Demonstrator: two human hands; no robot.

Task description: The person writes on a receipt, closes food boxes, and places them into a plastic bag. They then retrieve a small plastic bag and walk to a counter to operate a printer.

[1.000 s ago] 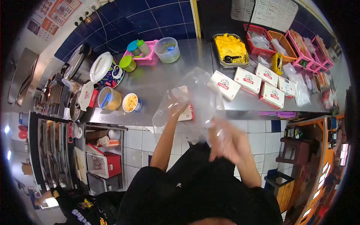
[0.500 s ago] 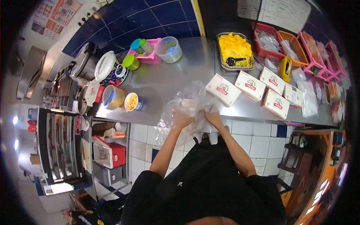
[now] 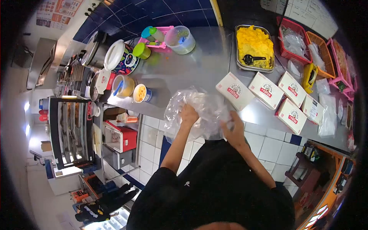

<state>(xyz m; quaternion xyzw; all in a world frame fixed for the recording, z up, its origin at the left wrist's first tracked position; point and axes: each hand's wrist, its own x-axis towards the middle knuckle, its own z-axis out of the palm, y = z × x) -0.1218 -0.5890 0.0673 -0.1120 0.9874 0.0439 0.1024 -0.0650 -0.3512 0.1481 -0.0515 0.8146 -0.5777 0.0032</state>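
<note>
A clear plastic bag (image 3: pixel 174 107) lies crumpled over the front edge of the steel counter, with something pale inside that I cannot make out. My left hand (image 3: pixel 189 115) is closed on the bag's middle. At the bag's right side is my right hand (image 3: pixel 234 128), its fingers apart and curved, holding nothing. Just beyond it, to the upper right, lies a white printed box (image 3: pixel 234 91). Several similar boxes, one of them (image 3: pixel 266 90) beside it, spread further right.
A steel tray of yellow food (image 3: pixel 255 48) with a black scoop stands at the back. Baskets (image 3: pixel 294 40) line the right. Tubs, one a cup of orange pieces (image 3: pixel 142 93), stand left. A person in black (image 3: pixel 103 207) is at the far lower left.
My right hand has let go of the bag and opened beside it. My left hand has moved up slightly with the bag, which looks more spread out. The camera view has shifted.
</note>
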